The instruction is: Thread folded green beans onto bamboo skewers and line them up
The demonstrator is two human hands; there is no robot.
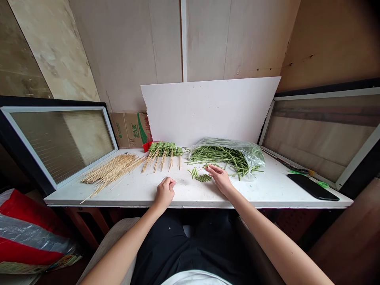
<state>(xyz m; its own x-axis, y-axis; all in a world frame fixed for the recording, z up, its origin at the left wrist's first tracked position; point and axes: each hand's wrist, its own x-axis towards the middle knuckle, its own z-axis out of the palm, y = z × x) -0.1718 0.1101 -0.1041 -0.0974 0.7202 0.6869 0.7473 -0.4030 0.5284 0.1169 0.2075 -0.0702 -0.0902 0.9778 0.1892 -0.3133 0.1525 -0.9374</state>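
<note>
My left hand point(165, 192) is closed in a pinch above the table's front part; whatever lies between its fingertips is too small to make out. My right hand point(219, 179) pinches a short green bean piece at its fingertips, just above the cut bean pieces point(203, 177) on the white table point(184, 194). Behind it lies a clear plastic bag of long green beans point(222, 155), its open end to the right. Skewers threaded with bean pieces point(164, 150) rest in a stack at the middle back. Bare wooden skewers point(114, 169) are heaped on the left.
A black phone point(312, 187) lies near the right edge, beside a green ring point(323, 185). A white board point(208, 111) stands along the back, with a cardboard box point(130, 130) to its left. Framed glass panels flank the table.
</note>
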